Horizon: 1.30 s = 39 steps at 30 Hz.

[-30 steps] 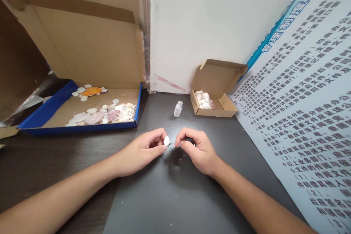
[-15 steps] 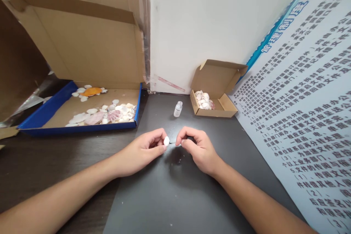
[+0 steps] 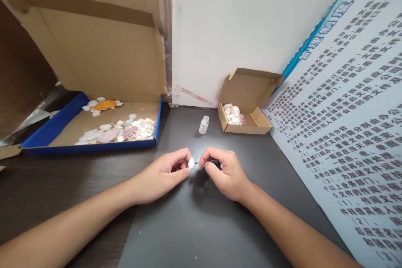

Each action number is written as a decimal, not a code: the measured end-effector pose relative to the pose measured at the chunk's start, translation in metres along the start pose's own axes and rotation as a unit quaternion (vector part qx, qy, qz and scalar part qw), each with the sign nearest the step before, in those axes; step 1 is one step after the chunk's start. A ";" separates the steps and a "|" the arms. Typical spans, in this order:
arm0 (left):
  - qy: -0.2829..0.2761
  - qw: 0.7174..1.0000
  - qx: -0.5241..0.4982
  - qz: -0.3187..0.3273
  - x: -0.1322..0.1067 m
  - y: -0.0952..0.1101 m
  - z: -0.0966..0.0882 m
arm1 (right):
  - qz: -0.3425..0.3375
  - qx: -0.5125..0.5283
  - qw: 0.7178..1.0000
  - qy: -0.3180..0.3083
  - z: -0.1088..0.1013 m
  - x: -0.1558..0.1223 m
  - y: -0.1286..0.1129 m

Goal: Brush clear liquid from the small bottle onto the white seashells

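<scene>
The left hand (image 3: 163, 179) pinches a small white shell (image 3: 191, 163) in its grip, in front of the tabletop's (image 3: 78, 180) back edge. The right hand's (image 3: 228, 173) grip clasps a black-handled applicator (image 3: 215, 162), its thin tip at the shell; contact is too small to tell. Nearer that edge stand a small bottle (image 3: 203, 125) and, rightward, a carton (image 3: 245, 129) of shells (image 3: 232, 114); a blue-sided box (image 3: 94, 149) sits farther left.
</scene>
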<state>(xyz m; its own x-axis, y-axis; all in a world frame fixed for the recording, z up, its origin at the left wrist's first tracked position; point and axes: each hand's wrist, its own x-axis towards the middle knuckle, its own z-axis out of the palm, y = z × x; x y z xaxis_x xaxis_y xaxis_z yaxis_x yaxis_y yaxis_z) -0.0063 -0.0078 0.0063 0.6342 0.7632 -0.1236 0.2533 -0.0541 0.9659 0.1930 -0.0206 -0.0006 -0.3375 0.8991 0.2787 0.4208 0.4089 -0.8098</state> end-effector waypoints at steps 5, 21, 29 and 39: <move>-0.003 1.000 0.002 -0.001 0.000 0.000 -0.001 | 0.007 0.041 0.999 0.009 -0.001 0.001 0.000; 0.003 1.000 -0.011 -0.001 0.000 -0.001 -0.001 | 0.009 0.046 0.999 -0.002 -0.002 0.001 0.000; 0.003 1.000 -0.010 0.003 0.000 -0.001 -0.002 | -0.026 0.020 0.999 0.016 -0.001 0.000 -0.003; -0.001 1.000 -0.003 -0.008 0.000 0.000 -0.002 | 0.006 0.019 1.000 0.020 -0.002 0.001 -0.001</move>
<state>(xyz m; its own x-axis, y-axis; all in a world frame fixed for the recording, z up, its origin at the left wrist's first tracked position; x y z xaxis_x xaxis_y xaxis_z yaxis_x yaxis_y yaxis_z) -0.0078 -0.0063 0.0064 0.6319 0.7622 -0.1403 0.2601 -0.0381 0.9648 0.1940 -0.0201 0.0014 -0.2978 0.9096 0.2896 0.3917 0.3931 -0.8319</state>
